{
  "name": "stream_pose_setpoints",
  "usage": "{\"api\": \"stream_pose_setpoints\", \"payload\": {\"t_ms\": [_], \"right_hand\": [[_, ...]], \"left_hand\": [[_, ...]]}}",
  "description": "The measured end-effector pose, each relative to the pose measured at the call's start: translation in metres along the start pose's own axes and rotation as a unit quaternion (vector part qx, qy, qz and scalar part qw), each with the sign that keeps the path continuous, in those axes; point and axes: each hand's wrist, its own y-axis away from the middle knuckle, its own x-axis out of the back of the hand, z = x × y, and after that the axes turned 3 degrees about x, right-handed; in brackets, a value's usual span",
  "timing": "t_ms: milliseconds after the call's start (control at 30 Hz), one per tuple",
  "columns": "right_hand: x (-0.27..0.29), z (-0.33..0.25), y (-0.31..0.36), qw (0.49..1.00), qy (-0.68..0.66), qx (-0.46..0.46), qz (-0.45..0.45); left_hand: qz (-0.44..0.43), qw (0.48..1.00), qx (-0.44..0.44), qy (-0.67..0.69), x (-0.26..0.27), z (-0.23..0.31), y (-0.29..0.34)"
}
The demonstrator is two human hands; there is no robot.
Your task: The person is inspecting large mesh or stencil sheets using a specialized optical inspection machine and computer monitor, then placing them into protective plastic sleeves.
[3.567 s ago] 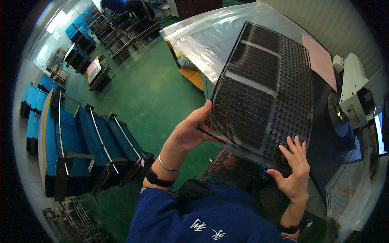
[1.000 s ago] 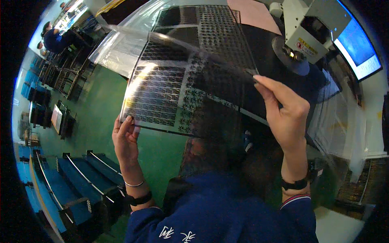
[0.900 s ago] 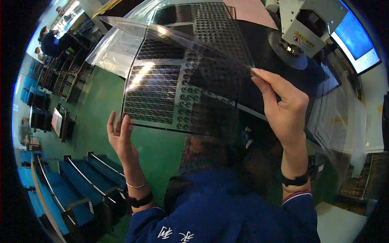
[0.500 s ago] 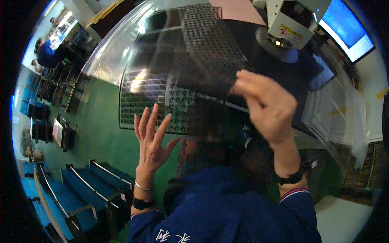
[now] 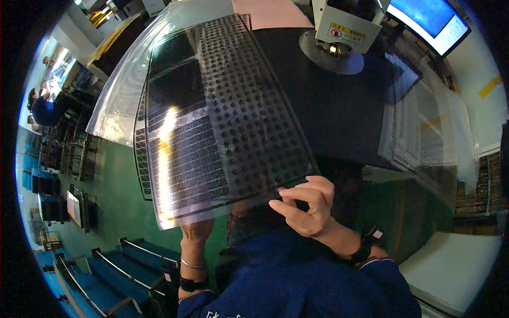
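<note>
A clear film sheet (image 5: 249,122) printed with dense black patterns slopes from the dark table toward me. Its near right corner is pinched between the thumb and fingers of my right hand (image 5: 310,206). Under the near left part of this sheet is my left hand (image 5: 196,229); only its wrist side shows, and the film covers the fingers. The edge of another patterned sheet (image 5: 141,167) sticks out beneath on the left.
A white machine head (image 5: 347,26) with a small light stands over a round plate on the dark table (image 5: 328,111). A monitor (image 5: 432,24) is at the far right. Clear plastic sheeting (image 5: 114,114) hangs at the left; blue racks (image 5: 114,275) stand lower left.
My right hand has come down and now pinches the film's near corner. The top sheet has swung toward me over my left hand, which showed spread fingers before. The view has shifted.
</note>
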Motion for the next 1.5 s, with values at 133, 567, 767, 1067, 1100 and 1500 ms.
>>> {"api": "stream_pose_setpoints", "payload": {"t_ms": [133,567,767,1067,1100,1500], "right_hand": [[-0.002,0.005,0.009,0.999,0.035,-0.012,0.026],[0.012,0.043,-0.063,0.996,-0.035,-0.078,-0.041],[0.037,0.054,-0.068,0.969,-0.083,-0.217,0.085],[0.052,0.058,-0.053,0.997,-0.025,-0.052,0.058],[0.047,0.059,-0.051,0.999,-0.025,-0.019,0.03],[0.016,0.04,-0.031,0.993,-0.002,-0.045,-0.111]], "left_hand": [[-0.025,0.999,-0.027,-0.011,-0.006,-0.013,0.013],[0.067,0.996,-0.055,-0.036,0.054,0.002,-0.064],[0.16,0.979,0.099,0.08,0.083,-0.058,-0.055],[0.463,0.864,0.138,0.143,0.193,-0.139,-0.052],[0.506,0.852,0.134,0.019,0.212,-0.127,-0.061],[0.245,0.953,-0.158,-0.084,0.101,0.017,-0.134]]}}
